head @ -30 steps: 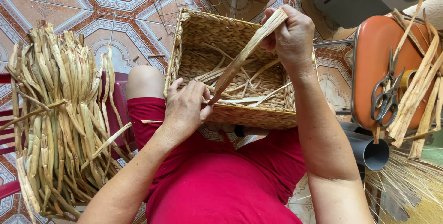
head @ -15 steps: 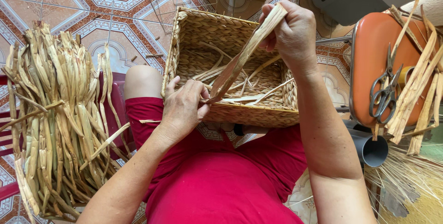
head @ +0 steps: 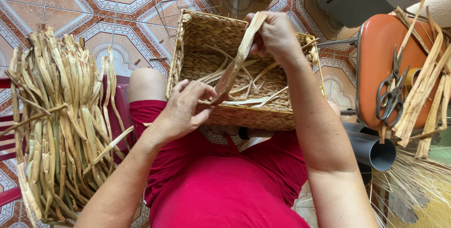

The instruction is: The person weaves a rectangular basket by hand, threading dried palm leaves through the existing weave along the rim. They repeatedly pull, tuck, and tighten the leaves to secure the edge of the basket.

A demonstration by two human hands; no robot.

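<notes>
The person wears a plain crimson-red short-sleeved cotton top [head: 225,195] and matching red shorts [head: 150,115]; both forearms are bare; the left hand [head: 181,110] and right hand [head: 277,35] carry no rings, gloves or watch.

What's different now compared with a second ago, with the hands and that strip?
Little changed. The right hand still pinches the top of the dried leaf strip, the left hand still grips its lower end at the woven basket rim. Basket, leaf bundle and scissors stayed put.

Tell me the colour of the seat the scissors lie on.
Orange, a glossy seat with grey-handled scissors on it; the head view shows it.
</notes>
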